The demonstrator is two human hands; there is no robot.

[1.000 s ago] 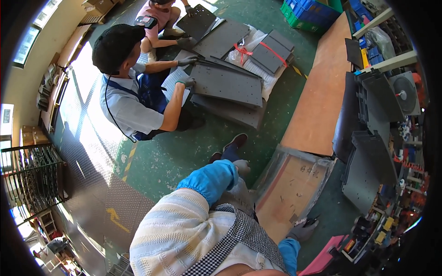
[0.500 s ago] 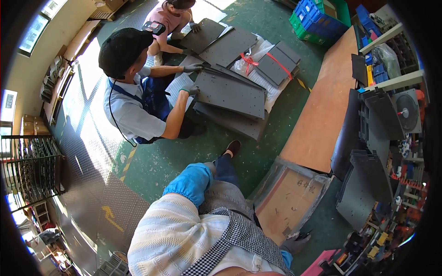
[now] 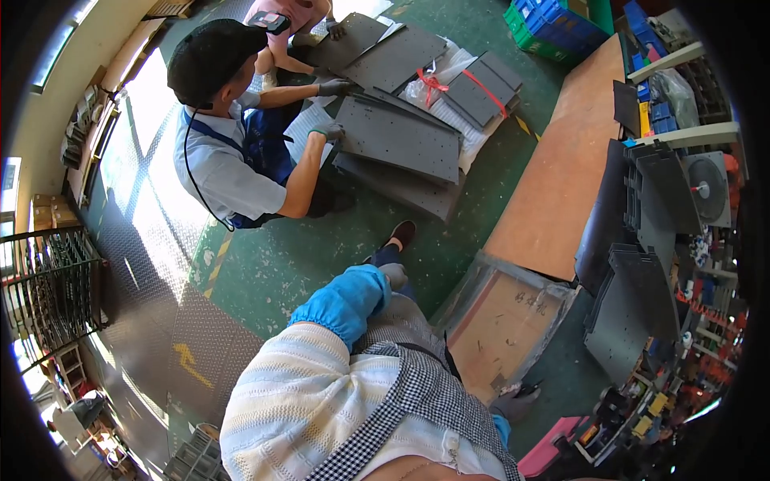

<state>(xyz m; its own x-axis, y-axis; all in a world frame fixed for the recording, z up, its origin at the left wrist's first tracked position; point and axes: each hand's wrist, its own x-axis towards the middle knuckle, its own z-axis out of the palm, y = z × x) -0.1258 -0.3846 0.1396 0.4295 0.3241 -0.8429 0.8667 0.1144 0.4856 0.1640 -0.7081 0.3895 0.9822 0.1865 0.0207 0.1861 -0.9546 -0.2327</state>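
My left hand (image 3: 395,276), in a grey glove below a blue sleeve cover (image 3: 341,303), hangs in front of my body near my leg. It touches no panel, and its fingers are mostly hidden. At the lower right, my right hand (image 3: 513,403), gloved in grey, is beside the low framed wooden board (image 3: 501,325). Dark shapes show at its fingers; whether it holds something is unclear. Ahead, a co-worker's gloved hands rest on a dark grey perforated metal panel (image 3: 397,143), which lies over a lower panel (image 3: 401,191).
A co-worker in a black cap (image 3: 210,64) stands ahead left; another person crouches behind. Panels tied with red ribbon (image 3: 481,100) lie beyond. On the right are a long wooden board (image 3: 553,176), standing grey panels (image 3: 630,317) and shelving. Blue and green crates (image 3: 553,32) stand far right.
My view has shifted, and I am nearer the panels. My left arm has swung forward and right. The co-worker's hands remain on the panel.
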